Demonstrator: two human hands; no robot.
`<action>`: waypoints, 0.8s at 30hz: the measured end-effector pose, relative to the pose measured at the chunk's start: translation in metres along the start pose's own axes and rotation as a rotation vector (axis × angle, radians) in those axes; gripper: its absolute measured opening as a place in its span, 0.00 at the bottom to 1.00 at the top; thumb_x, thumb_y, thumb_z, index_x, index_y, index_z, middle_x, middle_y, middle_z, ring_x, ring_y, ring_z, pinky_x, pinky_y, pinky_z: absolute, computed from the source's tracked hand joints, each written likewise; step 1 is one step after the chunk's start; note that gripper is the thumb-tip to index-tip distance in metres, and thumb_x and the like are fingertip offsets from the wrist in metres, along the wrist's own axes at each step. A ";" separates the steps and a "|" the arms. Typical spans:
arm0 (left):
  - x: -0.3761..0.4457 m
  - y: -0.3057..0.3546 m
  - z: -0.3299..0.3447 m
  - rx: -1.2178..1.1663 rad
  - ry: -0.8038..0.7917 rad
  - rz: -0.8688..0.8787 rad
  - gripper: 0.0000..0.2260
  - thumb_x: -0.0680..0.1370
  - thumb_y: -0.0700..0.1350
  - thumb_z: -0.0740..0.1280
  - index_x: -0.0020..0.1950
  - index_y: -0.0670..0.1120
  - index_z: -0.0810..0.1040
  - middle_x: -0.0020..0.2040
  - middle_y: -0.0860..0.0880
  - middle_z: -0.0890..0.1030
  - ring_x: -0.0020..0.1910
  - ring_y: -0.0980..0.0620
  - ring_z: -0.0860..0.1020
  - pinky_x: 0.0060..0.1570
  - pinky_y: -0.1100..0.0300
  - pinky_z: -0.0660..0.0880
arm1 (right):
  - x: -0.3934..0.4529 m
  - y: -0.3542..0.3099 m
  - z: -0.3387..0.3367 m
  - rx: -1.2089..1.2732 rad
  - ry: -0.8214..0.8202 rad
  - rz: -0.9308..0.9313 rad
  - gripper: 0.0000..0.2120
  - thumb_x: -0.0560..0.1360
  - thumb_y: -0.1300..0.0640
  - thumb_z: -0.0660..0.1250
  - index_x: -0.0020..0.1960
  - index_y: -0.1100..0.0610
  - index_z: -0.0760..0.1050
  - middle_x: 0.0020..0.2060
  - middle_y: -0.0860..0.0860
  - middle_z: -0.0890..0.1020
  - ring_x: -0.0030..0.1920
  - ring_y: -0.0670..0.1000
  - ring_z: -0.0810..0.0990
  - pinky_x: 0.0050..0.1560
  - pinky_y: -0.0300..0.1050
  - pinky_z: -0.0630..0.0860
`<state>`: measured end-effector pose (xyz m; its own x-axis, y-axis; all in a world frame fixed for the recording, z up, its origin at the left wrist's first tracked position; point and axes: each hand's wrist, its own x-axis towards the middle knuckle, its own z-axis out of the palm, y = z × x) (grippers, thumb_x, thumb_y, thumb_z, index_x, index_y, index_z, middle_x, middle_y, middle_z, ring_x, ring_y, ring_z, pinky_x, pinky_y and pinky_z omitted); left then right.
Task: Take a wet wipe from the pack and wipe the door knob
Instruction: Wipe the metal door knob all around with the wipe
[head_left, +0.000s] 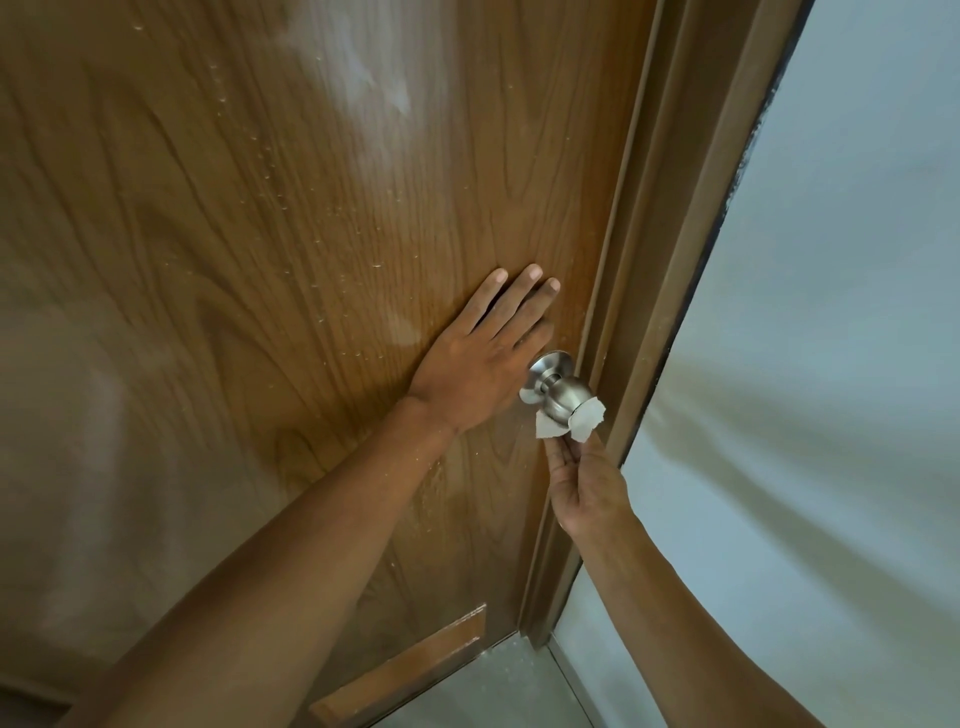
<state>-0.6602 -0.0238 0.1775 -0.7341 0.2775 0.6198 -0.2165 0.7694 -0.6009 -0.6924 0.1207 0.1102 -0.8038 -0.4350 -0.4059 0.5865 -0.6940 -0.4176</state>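
A round brushed-metal door knob (563, 396) juts from the right edge of a brown wooden door (291, 249). My right hand (584, 486) comes up from below and holds a white wet wipe (584, 418) against the knob's front and underside. Bits of the wipe stick out on both sides of the knob. My left hand (485, 358) lies flat on the door just left of the knob, fingers straight and pressed to the wood. The wipe pack is not in view.
The brown door frame (670, 291) runs along the door's right edge, close to the knob. Beyond it is a pale wall (831, 338). Light floor tiles (498, 686) show at the bottom.
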 end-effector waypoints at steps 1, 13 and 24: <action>0.000 0.000 0.000 0.002 -0.003 0.000 0.13 0.81 0.46 0.56 0.63 0.46 0.73 0.78 0.44 0.62 0.77 0.42 0.57 0.76 0.43 0.45 | 0.000 0.000 0.001 -0.016 0.007 -0.009 0.12 0.77 0.61 0.66 0.59 0.60 0.74 0.51 0.58 0.84 0.44 0.51 0.87 0.54 0.48 0.79; -0.001 -0.001 0.002 0.006 0.007 0.009 0.14 0.81 0.46 0.57 0.64 0.46 0.73 0.78 0.43 0.61 0.77 0.41 0.57 0.76 0.43 0.48 | 0.011 -0.005 0.018 -0.644 0.177 -0.375 0.04 0.76 0.48 0.67 0.47 0.47 0.79 0.44 0.45 0.83 0.49 0.51 0.83 0.57 0.48 0.80; 0.000 -0.001 -0.004 0.023 -0.031 0.002 0.14 0.81 0.47 0.56 0.65 0.46 0.73 0.78 0.44 0.61 0.77 0.42 0.57 0.75 0.43 0.45 | 0.044 -0.028 -0.007 -1.758 -0.550 -1.544 0.16 0.72 0.57 0.74 0.58 0.58 0.80 0.57 0.54 0.83 0.61 0.55 0.78 0.64 0.46 0.72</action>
<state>-0.6573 -0.0220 0.1798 -0.7538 0.2609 0.6030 -0.2296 0.7553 -0.6138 -0.7433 0.1245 0.0986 -0.3331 -0.5425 0.7712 -0.9383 0.2713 -0.2145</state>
